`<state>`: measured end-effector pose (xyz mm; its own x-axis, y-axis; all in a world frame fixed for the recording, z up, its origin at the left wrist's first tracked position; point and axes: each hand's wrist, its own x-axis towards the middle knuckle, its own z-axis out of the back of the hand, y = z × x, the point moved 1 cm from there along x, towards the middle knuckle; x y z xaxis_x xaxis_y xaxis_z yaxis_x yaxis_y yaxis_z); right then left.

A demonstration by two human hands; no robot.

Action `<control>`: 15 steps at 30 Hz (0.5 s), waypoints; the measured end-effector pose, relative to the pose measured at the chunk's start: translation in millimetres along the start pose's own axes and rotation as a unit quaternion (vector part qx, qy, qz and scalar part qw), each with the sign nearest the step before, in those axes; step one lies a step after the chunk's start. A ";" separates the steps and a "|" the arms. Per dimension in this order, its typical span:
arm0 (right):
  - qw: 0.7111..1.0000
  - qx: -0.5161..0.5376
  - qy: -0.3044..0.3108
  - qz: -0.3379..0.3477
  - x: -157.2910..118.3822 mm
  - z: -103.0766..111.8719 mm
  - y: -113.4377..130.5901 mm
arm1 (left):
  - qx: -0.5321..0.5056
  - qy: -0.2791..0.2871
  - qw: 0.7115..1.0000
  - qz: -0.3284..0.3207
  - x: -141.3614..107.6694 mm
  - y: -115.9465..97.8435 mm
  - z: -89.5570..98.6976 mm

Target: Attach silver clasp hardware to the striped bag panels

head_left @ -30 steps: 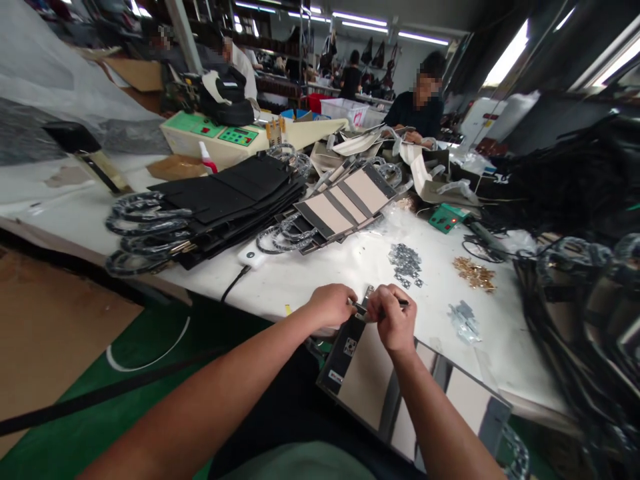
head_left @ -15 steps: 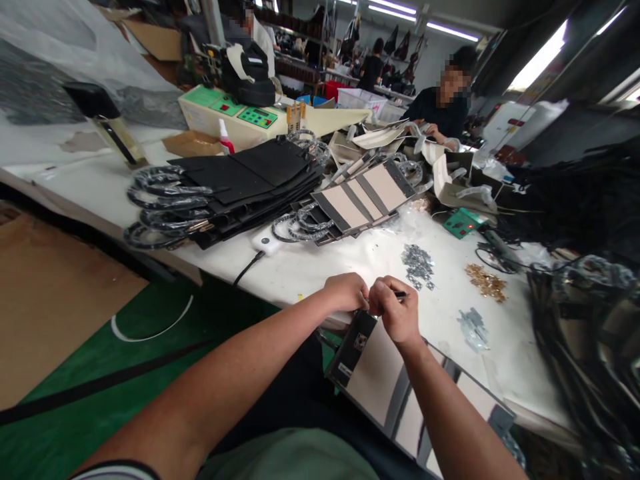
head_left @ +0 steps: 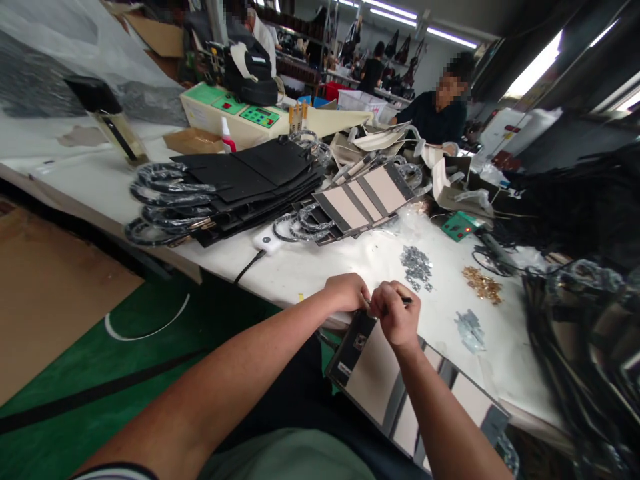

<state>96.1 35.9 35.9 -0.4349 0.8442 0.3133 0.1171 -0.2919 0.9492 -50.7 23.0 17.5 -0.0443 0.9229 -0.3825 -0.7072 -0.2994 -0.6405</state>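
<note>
The right hand (head_left: 400, 317) curls round a slim dark tool (head_left: 407, 300) at the far end of the striped panel (head_left: 374, 373). The left hand (head_left: 347, 293) meets it there, fingers drawn together, their grip hidden. The panel leans at the edge of the tabletop (head_left: 350, 263). Beyond the panel lie grey plates (head_left: 416, 265), gold pieces (head_left: 483, 285) to their right, and a black stack (head_left: 250, 173) farther left.
</note>
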 end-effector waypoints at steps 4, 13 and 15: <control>1.000 0.012 -0.012 0.009 -2.8 1.1 -2.9 | -0.001 0.006 1.000 0.003 -0.4 -1.7 1.0; 0.994 0.100 -0.045 0.015 -1.8 6.4 6.2 | -0.001 -0.001 1.000 0.018 3.0 -1.9 -0.6; 0.993 0.097 -0.052 0.032 -2.6 10.1 12.2 | 0.000 -0.004 1.000 0.020 4.1 -1.9 -1.3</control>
<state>107.7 34.7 47.0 -0.3268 0.8720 0.3645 0.3159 -0.2627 0.9117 -48.7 27.1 16.3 -0.0781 0.9122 -0.4022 -0.7041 -0.3361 -0.6255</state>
